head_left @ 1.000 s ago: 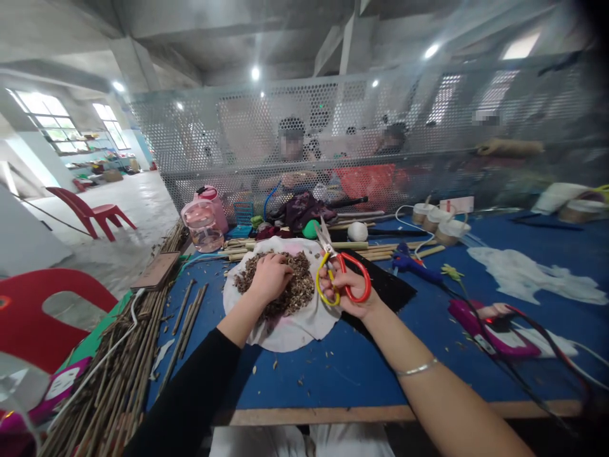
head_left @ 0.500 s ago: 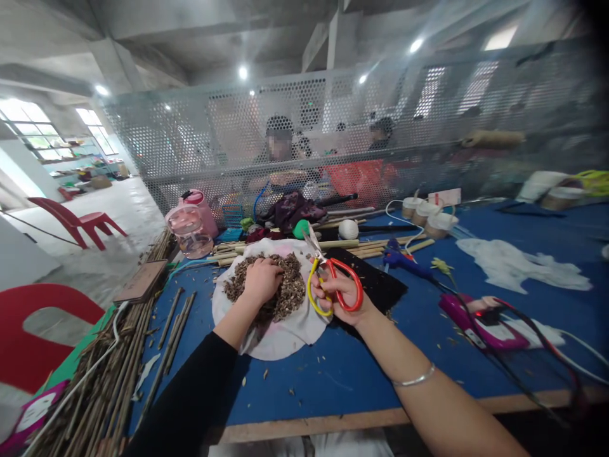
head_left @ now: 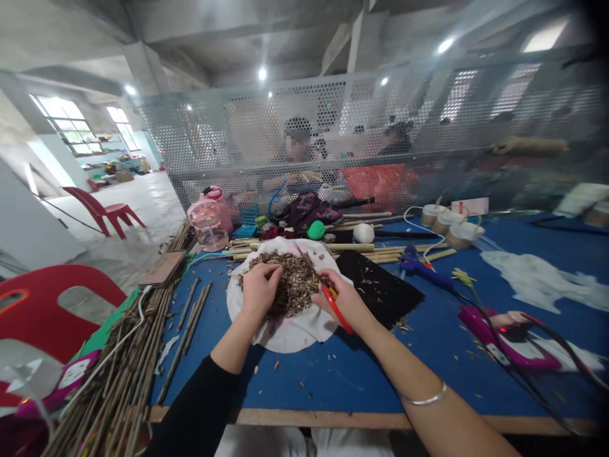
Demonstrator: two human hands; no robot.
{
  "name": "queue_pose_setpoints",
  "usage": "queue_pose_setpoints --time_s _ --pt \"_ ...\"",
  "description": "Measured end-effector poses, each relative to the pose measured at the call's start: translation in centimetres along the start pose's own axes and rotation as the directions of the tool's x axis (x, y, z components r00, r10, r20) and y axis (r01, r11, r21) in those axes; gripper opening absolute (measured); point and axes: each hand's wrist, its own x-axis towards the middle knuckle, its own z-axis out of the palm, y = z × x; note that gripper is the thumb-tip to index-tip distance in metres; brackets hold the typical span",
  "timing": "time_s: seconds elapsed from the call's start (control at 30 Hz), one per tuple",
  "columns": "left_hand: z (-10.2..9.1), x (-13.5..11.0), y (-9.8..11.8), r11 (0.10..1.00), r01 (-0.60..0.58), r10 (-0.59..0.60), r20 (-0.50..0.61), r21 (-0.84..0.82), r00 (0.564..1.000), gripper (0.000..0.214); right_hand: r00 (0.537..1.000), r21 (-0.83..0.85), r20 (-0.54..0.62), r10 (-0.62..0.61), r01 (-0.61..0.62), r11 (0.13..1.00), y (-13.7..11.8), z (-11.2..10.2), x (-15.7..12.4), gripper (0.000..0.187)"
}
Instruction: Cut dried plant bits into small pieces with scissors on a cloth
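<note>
Brown dried plant bits (head_left: pixel 297 279) lie heaped on a round white cloth (head_left: pixel 285 339) on the blue table. Over the left side of the heap is my left hand (head_left: pixel 261 289), thumb and fingers drawn together; whatever they pinch, if anything, is too small to make out. My right hand (head_left: pixel 343 298) grips a pair of scissors (head_left: pixel 337 310) with red and yellow handles at the cloth's right side. The scissor blades point up and left, low over the heap. A black sheet (head_left: pixel 375 285) with scattered bits lies right of that hand.
Thin sticks (head_left: pixel 118 355) are stacked along the left edge. A pink-lidded jar (head_left: pixel 209 225), a green ball (head_left: pixel 315 230) and a white ball (head_left: pixel 363 233) stand behind the cloth. Rightward lie a blue glue gun (head_left: pixel 425 270) and a magenta power strip (head_left: pixel 507 339). A person sits behind the perforated screen (head_left: pixel 228 139).
My right hand has turned over and lowered the scissors, so the blades now lie over the heap instead of pointing up. My left hand has lifted from the bits, fingers drawn together. The view has shifted.
</note>
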Motion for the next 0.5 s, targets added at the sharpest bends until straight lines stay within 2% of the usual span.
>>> queue_pose_setpoints --time_s 0.1,0.23,0.37,0.5 --pt "0.1 -0.4 -0.4 0.972 0.163 -0.167 -0.008 -0.170 0.986 0.020 1.000 -0.246 0.006 0.029 -0.026 0.969 -0.1 0.2 -0.1 0.050" --pt "0.5 -0.9 -0.7 0.881 0.318 -0.305 0.094 -0.351 0.948 0.026 0.998 -0.372 -0.022 0.057 -0.061 0.926 -0.4 0.5 -0.3 0.052" --pt "0.6 -1.3 -0.2 0.788 0.414 -0.355 0.212 -0.456 0.910 0.029 0.999 -0.420 -0.034 0.032 -0.043 0.907 -0.3 0.9 -0.2 0.052" --pt "0.5 -1.4 0.3 0.763 0.415 -0.333 0.248 -0.496 0.910 0.022 0.995 -0.456 0.003 -0.096 0.087 0.886 0.0 1.5 -0.1 0.054"
